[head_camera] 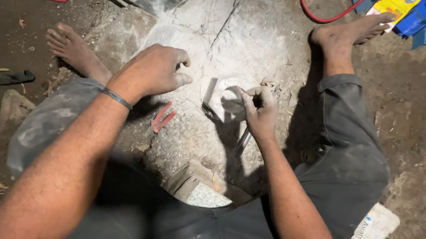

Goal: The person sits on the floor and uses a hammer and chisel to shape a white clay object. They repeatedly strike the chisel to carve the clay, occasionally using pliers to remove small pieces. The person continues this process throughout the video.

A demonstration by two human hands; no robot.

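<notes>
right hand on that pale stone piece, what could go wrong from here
1. The right hand pinches the pale stone piece against a metal tool; a slip might nick the fingers.
2. Bare feet, like the right foot, rest beside the dusty work spot, so chips could hit them.
3. The red-handled tool by the left hand may get knocked.
</notes>
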